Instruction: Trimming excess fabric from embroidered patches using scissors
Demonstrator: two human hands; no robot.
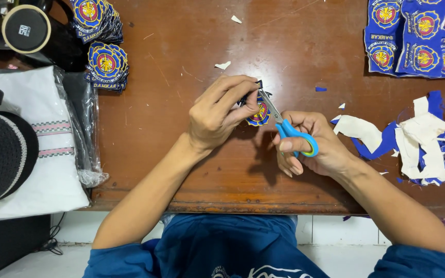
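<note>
Hands meet over the middle of a brown wooden tabletop (191, 170), both forearms reaching in from the near edge. The left hand (217, 110) is curled, fingertips pinched on a small round embroidered patch (259, 113) lifted just above the wood. The right hand (310, 146), just right of the patch, grips one pair of blue-handled scissors (290, 128), fingers through the loops, blades angled up-left and touching the patch's edge. Far left of the patch, at the back, sit two stacks of finished patches (104, 46). Far right at the back lies one uncut blue sheet of patches (421, 38). Right of the patch, a heap of white and blue offcuts (418, 139) is spread.
</note>
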